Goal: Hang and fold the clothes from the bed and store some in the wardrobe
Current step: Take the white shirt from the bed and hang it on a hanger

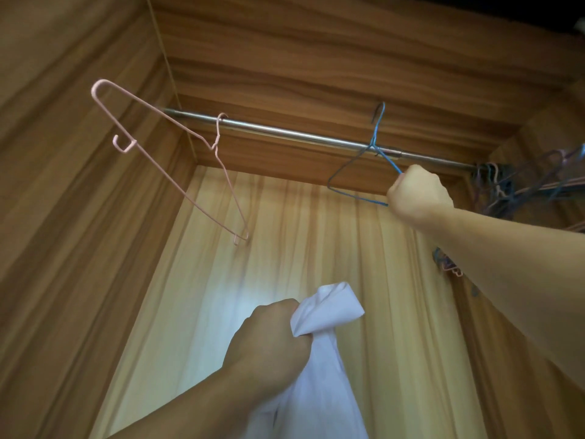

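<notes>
Wardrobe interior, rail (pixel 285 131). Right hand (pixel 418 194) fisted on blue hanger (pixel 357 182); left hand (pixel 269 340) gripped shirt (pixel 319 375). Step: fetching hanger (next, likely unhooking).

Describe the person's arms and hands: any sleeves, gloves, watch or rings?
Both forearms are bare as far as the frame shows; no sleeve edge is visible. The left hand and right hand wear no gloves. No watch, bracelet or ring shows on either.

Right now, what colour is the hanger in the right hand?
Blue hanger, gripped by the right hand; head view.
</notes>
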`<state>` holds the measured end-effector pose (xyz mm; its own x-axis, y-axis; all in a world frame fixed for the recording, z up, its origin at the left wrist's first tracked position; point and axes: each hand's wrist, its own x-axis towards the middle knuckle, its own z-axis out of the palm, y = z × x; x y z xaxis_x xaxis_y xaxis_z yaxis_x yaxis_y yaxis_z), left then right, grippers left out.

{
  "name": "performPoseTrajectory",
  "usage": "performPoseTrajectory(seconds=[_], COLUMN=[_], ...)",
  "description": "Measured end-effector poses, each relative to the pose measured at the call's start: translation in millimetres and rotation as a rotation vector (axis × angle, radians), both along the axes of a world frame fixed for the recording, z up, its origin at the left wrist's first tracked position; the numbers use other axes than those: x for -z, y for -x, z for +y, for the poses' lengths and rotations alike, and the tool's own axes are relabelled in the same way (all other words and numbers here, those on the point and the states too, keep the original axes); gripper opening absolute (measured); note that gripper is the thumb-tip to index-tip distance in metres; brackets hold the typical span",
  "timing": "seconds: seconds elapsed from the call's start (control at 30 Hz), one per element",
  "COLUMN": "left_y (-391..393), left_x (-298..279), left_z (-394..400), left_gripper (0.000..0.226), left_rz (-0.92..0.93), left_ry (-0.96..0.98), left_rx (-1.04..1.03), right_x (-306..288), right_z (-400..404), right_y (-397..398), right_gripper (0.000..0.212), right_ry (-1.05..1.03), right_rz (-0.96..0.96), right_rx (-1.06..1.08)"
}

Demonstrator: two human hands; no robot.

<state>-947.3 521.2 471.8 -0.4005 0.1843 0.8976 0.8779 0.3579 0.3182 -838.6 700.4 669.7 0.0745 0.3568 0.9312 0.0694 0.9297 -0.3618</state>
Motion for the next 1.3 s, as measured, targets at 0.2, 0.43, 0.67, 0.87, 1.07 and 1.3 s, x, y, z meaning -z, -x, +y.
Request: performPoseTrajectory(seconds=[0.2,0.43,0.67,0.87,1.07,1.3], left_y=[-5,-11,-16,-23,-53,-88], left_x=[7,20,40,65,91,173], left_z=[-10,-12,-6,-31,-55,-60], left_gripper=[0.029,0.031,0.041,0.035,0.040,0.028], left_rz=[-0.018,-0.085,-0.374,-0.560,-0.623,-0.691], left_ry=[0.010,0.003,-0.246,-0.377,0.170,0.100], left_rx=[-0.048,-0.062,0.155,0.251,0.453,0.555], right_x=[26,89,139,203,241,324], right_z=[5,-20,-65,-75,-76,-78], right_y=[31,62,67,50,-1,-69], right_gripper=[0.019,0.009,0.016,0.034,0.025,0.025], right_ry=[0.250,0.232,0.394,0.381,0.514,0.675], right_rz=[-0.294,-0.269,-0.574,-0.830,-0.881,-0.763], right_rx=[-0.335,-0.457,-0.961,-0.974,-0.987,-0.752])
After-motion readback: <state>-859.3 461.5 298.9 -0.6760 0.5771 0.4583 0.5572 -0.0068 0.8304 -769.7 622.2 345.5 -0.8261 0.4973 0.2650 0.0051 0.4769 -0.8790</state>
